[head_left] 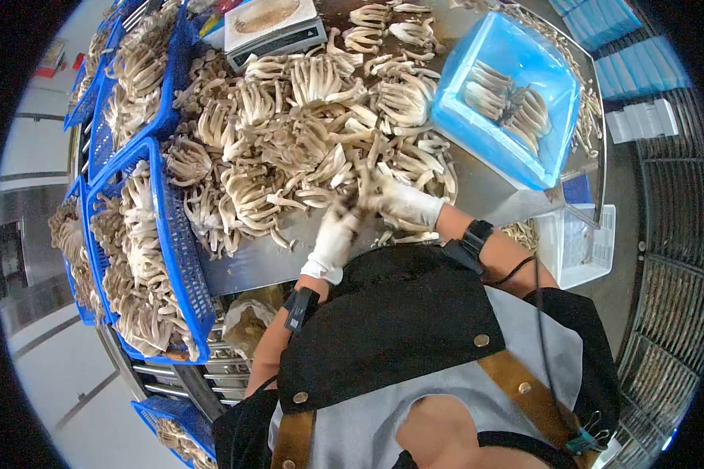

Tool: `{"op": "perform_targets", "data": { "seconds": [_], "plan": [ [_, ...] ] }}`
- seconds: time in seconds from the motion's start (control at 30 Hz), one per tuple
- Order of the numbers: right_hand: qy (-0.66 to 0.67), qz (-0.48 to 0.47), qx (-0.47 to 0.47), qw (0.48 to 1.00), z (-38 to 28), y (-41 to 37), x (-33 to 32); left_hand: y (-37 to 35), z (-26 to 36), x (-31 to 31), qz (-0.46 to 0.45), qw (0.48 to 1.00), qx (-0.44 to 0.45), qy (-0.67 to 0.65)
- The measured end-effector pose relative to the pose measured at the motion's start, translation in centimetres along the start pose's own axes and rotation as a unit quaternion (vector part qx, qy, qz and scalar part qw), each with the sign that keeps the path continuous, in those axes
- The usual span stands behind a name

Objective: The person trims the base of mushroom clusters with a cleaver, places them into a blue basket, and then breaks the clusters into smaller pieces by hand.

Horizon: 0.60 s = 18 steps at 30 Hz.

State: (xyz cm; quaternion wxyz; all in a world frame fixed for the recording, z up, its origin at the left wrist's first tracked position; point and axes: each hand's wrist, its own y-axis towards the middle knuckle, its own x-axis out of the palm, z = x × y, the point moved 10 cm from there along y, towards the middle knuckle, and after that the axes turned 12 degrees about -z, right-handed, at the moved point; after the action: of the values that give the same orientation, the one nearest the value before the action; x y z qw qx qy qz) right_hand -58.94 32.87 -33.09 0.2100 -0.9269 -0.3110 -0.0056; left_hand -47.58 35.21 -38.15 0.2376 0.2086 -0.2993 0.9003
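In white gloves, my left hand (333, 241) and my right hand (408, 202) meet over the near edge of a big mushroom pile (289, 141). Their fingers are closed around mushrooms (370, 168) with long pale stems, held between them. Dark marks and some blur cover the left fingertips, so the exact grip is hard to see. Bunched and loose mushrooms surround both hands on the metal table (250, 266). To the right of the pile, a blue-lined box (465, 82) holds two bunches of mushrooms (486, 91).
Blue baskets (188, 273) full of mushrooms line the left side. A white scale (278, 27) stands at the back. Beside the table on the right is a white crate (598, 250). Stacked blue bags (641, 66) lie on a rack at far right.
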Motion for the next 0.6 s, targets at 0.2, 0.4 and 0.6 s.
{"op": "perform_targets", "data": {
  "seconds": [0.2, 0.4, 0.6],
  "plan": [
    [-0.535, 0.104, -0.047, 0.837, -5.6, 7.0, -2.4, -3.3, 1.3, -3.7, 0.084, 0.995, -0.04, 0.021],
    [-0.483, 0.056, 0.058, 0.872, -0.7, 9.7, -1.8, -2.8, 1.4, -7.3, 0.033, 0.999, -0.01, -0.033],
    [-0.173, 0.039, 0.05, 0.983, 0.5, 4.4, 0.6, 1.1, 0.7, -3.9, -0.023, 0.981, -0.006, -0.19]
  ]
}}
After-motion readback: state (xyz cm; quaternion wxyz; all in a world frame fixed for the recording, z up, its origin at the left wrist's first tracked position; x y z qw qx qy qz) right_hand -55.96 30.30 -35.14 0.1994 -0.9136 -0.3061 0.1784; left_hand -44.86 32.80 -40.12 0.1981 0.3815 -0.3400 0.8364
